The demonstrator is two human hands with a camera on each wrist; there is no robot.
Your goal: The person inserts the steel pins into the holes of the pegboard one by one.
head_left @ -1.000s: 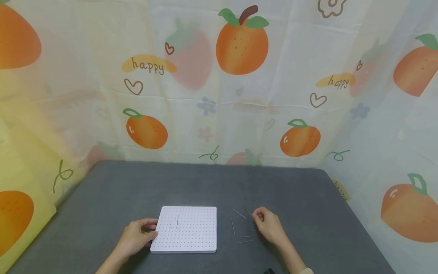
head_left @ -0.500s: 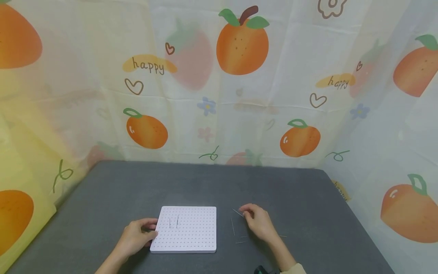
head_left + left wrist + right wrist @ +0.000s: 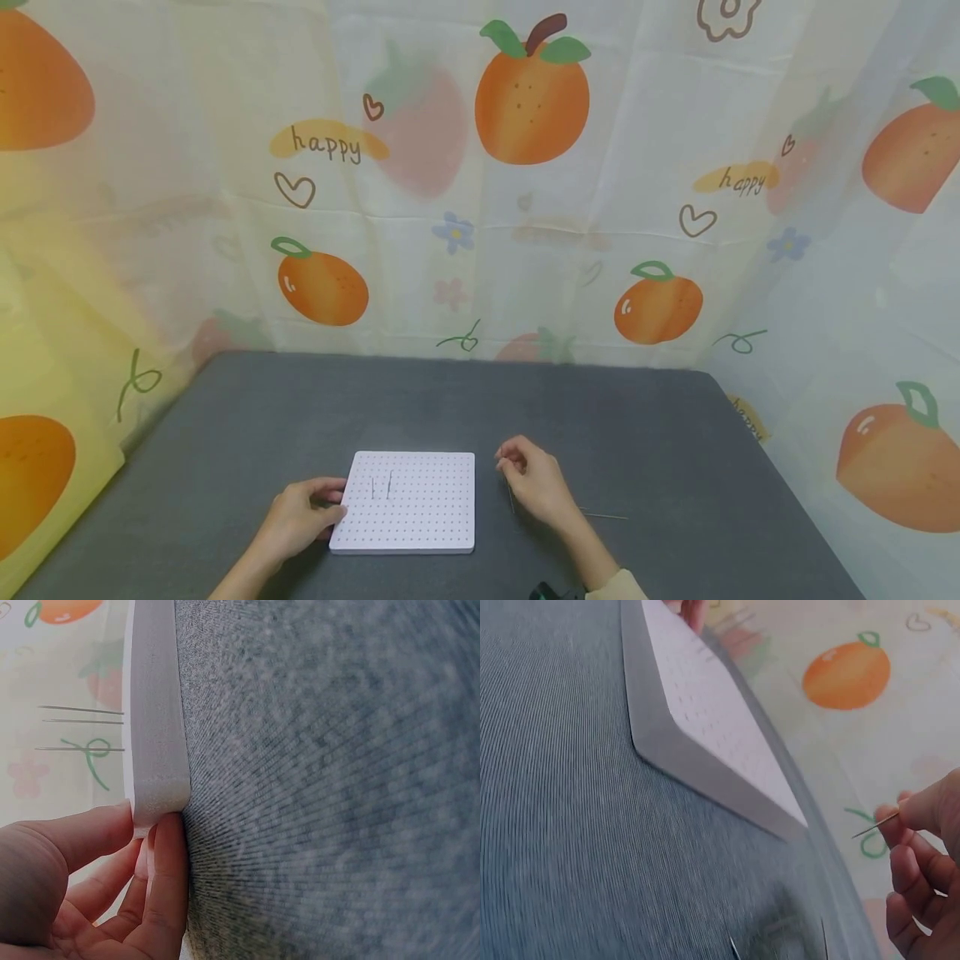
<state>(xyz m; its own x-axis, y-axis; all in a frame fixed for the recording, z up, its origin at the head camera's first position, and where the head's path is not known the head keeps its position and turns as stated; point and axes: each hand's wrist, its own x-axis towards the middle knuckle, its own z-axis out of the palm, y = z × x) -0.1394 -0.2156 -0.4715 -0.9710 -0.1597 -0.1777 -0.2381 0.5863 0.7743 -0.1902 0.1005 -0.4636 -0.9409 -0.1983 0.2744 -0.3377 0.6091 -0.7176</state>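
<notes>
A white pegboard (image 3: pixel 420 527) with rows of small holes lies on the dark table. My left hand (image 3: pixel 296 518) holds its left edge, thumb at the top rim and fingers against the side in the left wrist view. Three thin metal needles (image 3: pixel 82 749) stand in the board there. To the right of the board, my right hand (image 3: pixel 536 482) is raised above the table. Between its thumb and index finger it pinches a needle (image 3: pixel 874 826), whose pointed end sticks out in the right wrist view.
Loose needles lie right of the board; one needle (image 3: pixel 606 517) shows beyond my right forearm, another needle (image 3: pixel 512 500) beside the hand. The dark table (image 3: pixel 450 404) ends at a fruit-printed curtain (image 3: pixel 525 275) behind, with more curtain on both sides.
My right hand has moved left, toward the board, passing over the loose needles; one at the back no longer shows on the table. My left hand and the board have stayed put.
</notes>
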